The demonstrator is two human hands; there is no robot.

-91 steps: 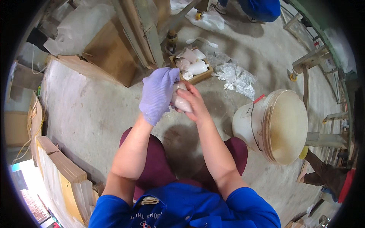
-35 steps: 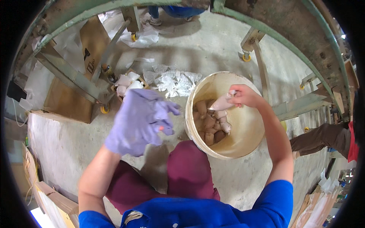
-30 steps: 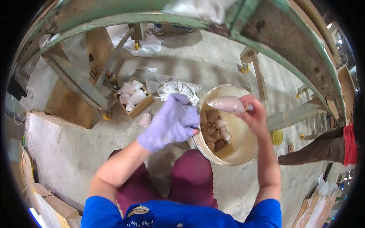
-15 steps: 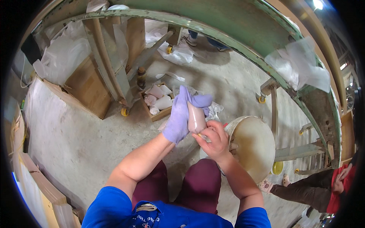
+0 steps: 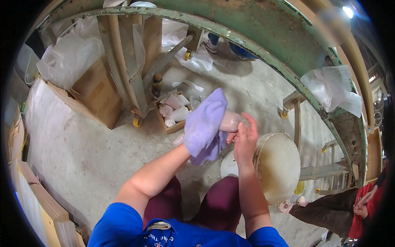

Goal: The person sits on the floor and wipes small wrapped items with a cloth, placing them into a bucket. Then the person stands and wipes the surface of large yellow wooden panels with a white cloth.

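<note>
My left hand point(image 5: 203, 127) wears a loose lavender fabric glove and grips a pink, sausage-shaped plastic-wrapped packet point(image 5: 230, 122). The glove covers one end of the packet and hides most of my left fingers. My bare right hand point(image 5: 245, 138) is at the packet's other end, thumb and fingers closed around its gathered tip. Just beyond my left hand, a shallow wooden box point(image 5: 176, 129) on the floor holds several similar pink and whitish wrapped packets point(image 5: 180, 114).
A large whitish bucket point(image 5: 279, 164) stands by my right forearm. A dark bottle point(image 5: 156, 84) is behind the box. A green metal frame point(image 5: 263, 49) on wheeled legs arches ahead. Cardboard point(image 5: 98, 96) leans at left; a person in red point(image 5: 364, 206) is at right.
The packet has swung from upright to nearly sideways, its gathered end now pointing right. My left hand has turned over it; my right hand has shifted up and right with that end.
</note>
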